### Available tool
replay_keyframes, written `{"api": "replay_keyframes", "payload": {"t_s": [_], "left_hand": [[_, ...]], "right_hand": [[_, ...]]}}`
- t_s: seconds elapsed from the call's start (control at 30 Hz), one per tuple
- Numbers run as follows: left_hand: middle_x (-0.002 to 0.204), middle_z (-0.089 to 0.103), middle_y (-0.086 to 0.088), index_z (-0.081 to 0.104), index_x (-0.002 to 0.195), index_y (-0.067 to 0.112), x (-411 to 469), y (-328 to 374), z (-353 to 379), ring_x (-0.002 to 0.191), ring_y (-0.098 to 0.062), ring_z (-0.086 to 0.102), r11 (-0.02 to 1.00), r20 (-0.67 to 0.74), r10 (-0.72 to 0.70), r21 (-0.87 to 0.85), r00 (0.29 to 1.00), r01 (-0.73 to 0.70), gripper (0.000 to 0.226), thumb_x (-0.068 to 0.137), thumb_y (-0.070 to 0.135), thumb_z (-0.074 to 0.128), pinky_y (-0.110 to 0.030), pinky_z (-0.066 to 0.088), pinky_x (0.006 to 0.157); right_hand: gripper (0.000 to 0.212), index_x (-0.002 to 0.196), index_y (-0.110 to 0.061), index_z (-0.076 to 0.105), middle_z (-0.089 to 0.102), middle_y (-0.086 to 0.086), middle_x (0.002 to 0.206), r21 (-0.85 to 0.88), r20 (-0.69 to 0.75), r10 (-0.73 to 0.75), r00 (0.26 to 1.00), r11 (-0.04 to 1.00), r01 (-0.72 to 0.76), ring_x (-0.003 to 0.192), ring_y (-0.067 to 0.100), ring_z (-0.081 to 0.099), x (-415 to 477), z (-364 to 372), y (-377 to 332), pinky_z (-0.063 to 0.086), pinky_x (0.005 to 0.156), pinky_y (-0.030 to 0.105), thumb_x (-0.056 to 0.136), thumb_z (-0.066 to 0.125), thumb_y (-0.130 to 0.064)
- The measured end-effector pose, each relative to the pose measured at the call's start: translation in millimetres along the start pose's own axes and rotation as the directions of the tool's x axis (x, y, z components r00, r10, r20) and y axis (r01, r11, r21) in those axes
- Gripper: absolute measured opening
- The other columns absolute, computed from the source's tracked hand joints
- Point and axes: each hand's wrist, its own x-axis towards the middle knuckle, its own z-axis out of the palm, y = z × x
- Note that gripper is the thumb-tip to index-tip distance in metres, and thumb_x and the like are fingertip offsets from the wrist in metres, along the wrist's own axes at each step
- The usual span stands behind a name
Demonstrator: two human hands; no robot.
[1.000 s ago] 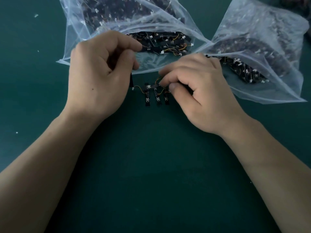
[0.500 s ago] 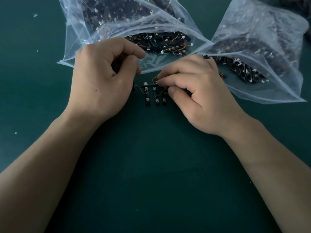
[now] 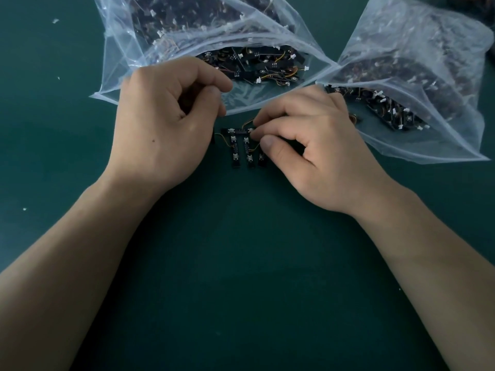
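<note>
- Fingertips (image 3: 267,144) of the right hand (image 3: 321,156) are pinched on a small black wired circuit strip (image 3: 239,132).
- Three such strips (image 3: 249,156) are laid below it; clear plastic bags (image 3: 442,62) are left full.
- Left hand (image 3: 160,124) is curled; its hold cannot be told.

Right hand (image 3: 316,153) has levelled its pinched black strip (image 3: 238,131) and nudged it left, crosswise at the three lying strips' (image 3: 235,156) far ends.
</note>
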Motion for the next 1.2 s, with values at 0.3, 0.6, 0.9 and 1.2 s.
{"api": "replay_keyframes", "payload": {"t_s": [0.3,0.6,0.9,1.2], "left_hand": [[0.081,0.075,0.015,0.077,0.103,0.025,1.1,-1.1,-1.7,0.064,-0.002,0.065,0.997,-0.015,-0.042,-0.073,0.999,0.041,0.024,0.098,0.013,0.057,-0.015,0.046,0.059],[0.080,0.077,0.010,0.077,0.099,0.023,2.5,-1.6,-4.9,0.060,-0.008,0.066,0.985,0.015,-0.063,-0.159,0.998,0.064,0.028,0.093,0.007,0.055,-0.024,0.053,0.057],[0.079,0.076,0.008,0.077,0.101,0.021,2.8,-1.2,-5.2,0.062,-0.006,0.066,0.983,0.015,-0.084,-0.165,0.996,0.085,0.028,0.092,0.007,0.055,-0.027,0.055,0.057],[0.091,0.077,0.009,0.075,0.106,0.019,1.3,1.1,-6.1,0.084,-0.015,0.077,0.982,-0.010,-0.015,-0.190,1.000,0.013,0.018,0.093,0.011,0.066,-0.042,0.064,0.076]], "right_hand": [[0.022,0.112,-0.013,0.080,0.068,-0.003,0.116,0.103,-0.119,-0.036,0.992,0.994,0.049,0.114,0.018,0.062,-0.4,-1.7,2.0,0.044,0.104,0.049,0.104,0.060,-0.016],[0.022,0.110,-0.012,0.078,0.067,-0.001,0.121,0.141,-0.134,0.075,0.988,0.988,-0.056,0.118,0.016,0.061,0.9,-1.3,1.8,0.047,0.104,0.045,0.105,0.058,-0.020],[0.030,0.110,-0.018,0.080,0.069,-0.011,0.126,0.050,-0.023,0.073,0.997,0.996,-0.071,0.124,0.015,0.056,2.7,-0.2,2.5,0.038,0.109,0.051,0.109,0.052,-0.027],[0.031,0.117,-0.018,0.078,0.068,-0.012,0.126,0.054,-0.015,0.067,0.998,0.996,-0.066,0.124,0.014,0.056,2.6,-0.2,3.0,0.037,0.110,0.048,0.110,0.050,-0.028]]}}
